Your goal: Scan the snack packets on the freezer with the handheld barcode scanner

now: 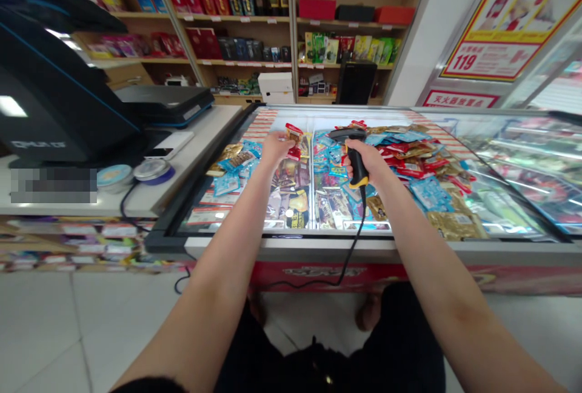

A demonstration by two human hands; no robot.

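Observation:
My left hand grips a small red and brown snack packet above the glass top of a chest freezer. In my right hand is a black and yellow barcode scanner, its head pointing toward the left. A black cable hangs from its handle over the freezer's front edge. To the left of my left hand lies a small group of blue and gold packets. A larger heap of red, blue and gold packets spreads on the glass beside and beyond my right hand.
At left, a white counter holds a black checkout machine, a phone-like white device and two round tubs. Shelves with bottles and boxes stand behind. Another glass-topped freezer section extends right.

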